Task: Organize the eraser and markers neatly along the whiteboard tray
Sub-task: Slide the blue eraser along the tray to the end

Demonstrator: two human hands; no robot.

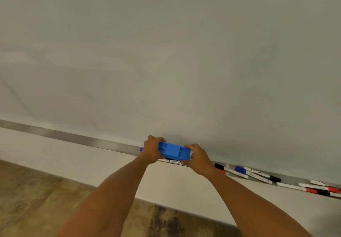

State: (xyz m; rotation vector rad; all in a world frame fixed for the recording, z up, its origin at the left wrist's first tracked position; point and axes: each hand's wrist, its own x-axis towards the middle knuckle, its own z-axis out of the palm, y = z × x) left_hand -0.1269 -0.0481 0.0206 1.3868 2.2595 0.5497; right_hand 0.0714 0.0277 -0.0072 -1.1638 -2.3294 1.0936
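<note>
A blue plastic eraser (pixel 174 151) is held just above the metal whiteboard tray (pixel 77 138), gripped at both ends. My left hand (pixel 152 150) clasps its left end and my right hand (pixel 198 160) its right end. A blue marker tip (pixel 141 149) pokes out left of my left hand; whether that hand holds it I cannot tell. White markers (pixel 174 162) lie in the tray under the eraser, mostly hidden. Further right lie a black-capped marker (pixel 230 171), a blue-capped marker (pixel 252 175) and several red and black markers (pixel 317 189), scattered at angles.
The whiteboard (pixel 166 52) fills the upper view. Below the tray is a pale wall strip (pixel 92 162), then wood-pattern floor (pixel 36 199). The tray's left stretch holds no items.
</note>
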